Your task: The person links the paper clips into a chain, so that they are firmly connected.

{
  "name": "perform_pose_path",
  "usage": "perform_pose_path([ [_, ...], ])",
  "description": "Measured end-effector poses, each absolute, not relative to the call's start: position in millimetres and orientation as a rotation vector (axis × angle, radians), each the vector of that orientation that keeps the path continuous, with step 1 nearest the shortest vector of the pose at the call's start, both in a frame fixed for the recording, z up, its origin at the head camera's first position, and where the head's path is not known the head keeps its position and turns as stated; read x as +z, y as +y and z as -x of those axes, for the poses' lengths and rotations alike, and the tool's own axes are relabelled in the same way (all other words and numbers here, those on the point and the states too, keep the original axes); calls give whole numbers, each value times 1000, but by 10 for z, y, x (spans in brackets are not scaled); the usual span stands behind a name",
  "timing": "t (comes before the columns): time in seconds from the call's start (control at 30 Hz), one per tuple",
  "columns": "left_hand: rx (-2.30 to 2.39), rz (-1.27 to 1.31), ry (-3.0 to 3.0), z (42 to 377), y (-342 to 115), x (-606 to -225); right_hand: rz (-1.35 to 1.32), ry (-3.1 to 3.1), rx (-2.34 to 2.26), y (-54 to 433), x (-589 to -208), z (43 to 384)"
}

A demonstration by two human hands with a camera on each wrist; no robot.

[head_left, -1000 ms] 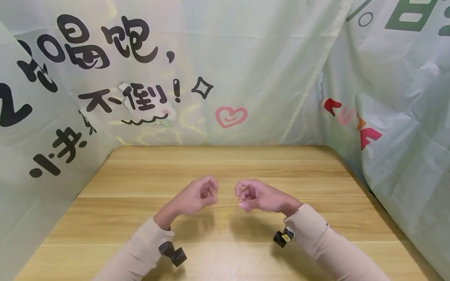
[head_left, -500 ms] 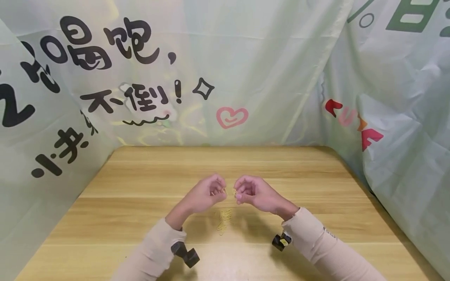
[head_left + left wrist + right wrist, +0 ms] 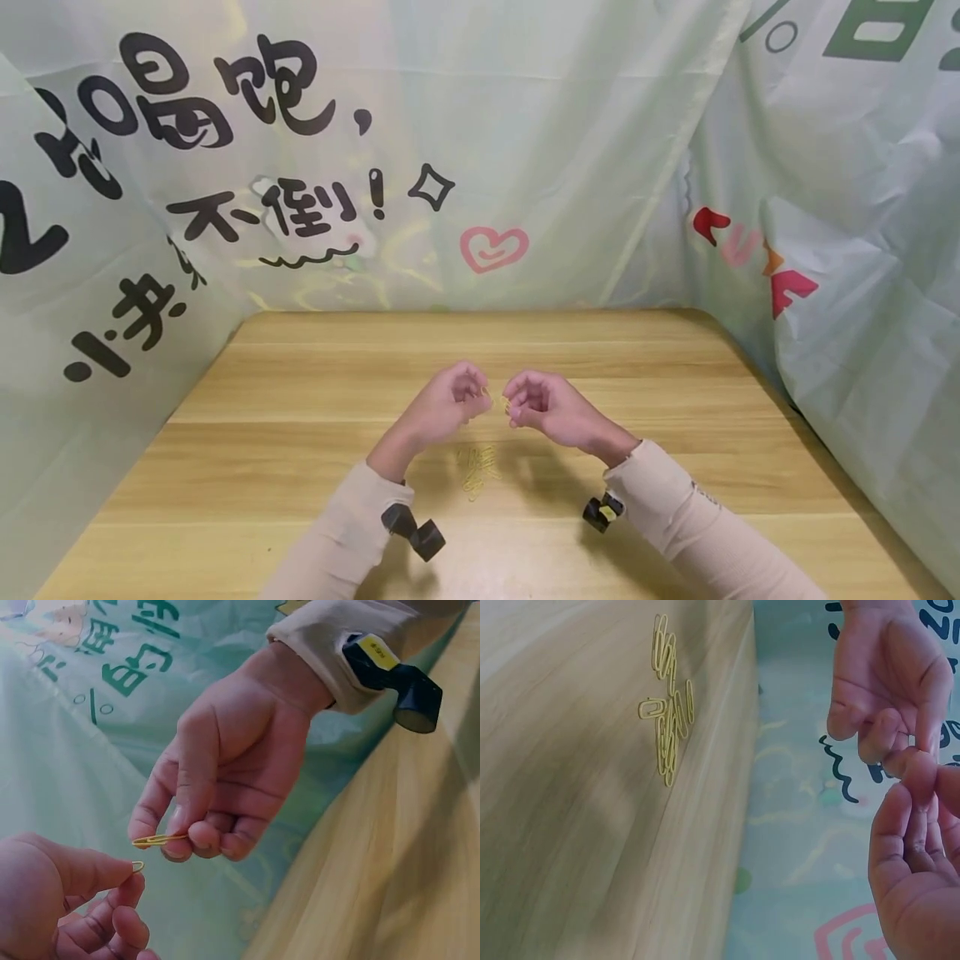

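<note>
Left hand (image 3: 444,406) and right hand (image 3: 562,410) up over the wooden table (image 3: 660,358), fingertips near each other; left hand at 9 o'clock of the right. Right thumb and index pinch a yellow paperclip (image 3: 156,840), tip pointing at 9 o'clock in left wrist view; can't tell if it's more than one. Left thumb and index pinch a second clip (image 3: 138,866), mostly covered, at 7 o'clock of the first, just apart. Other fingers on both hands loosely curled. Loose clip pile (image 3: 669,746) flat on the table, 6 o'clock of the gap between hands. Right wrist view: one clip sits crosswise at the pile's 9 o'clock. Printed cloth (image 3: 570,183) at 12 o'clock, behind the table.
</note>
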State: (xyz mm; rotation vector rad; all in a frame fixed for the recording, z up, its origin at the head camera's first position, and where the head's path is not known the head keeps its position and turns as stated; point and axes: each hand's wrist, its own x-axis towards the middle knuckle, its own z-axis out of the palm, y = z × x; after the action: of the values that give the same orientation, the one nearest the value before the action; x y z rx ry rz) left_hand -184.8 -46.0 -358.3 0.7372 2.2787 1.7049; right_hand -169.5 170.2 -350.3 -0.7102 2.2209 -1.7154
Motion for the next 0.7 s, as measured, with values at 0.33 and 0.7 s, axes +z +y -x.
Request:
perform_pose_path([
  [0.33, 1749, -703, 2253, 1825, -386, -3647, 696, 2253, -1716, 1734, -3532, 1696],
  [0.7, 1854, -682, 2213, 1776, -396, -3488, 726, 2367, -1723, 1757, -3506, 1686],
])
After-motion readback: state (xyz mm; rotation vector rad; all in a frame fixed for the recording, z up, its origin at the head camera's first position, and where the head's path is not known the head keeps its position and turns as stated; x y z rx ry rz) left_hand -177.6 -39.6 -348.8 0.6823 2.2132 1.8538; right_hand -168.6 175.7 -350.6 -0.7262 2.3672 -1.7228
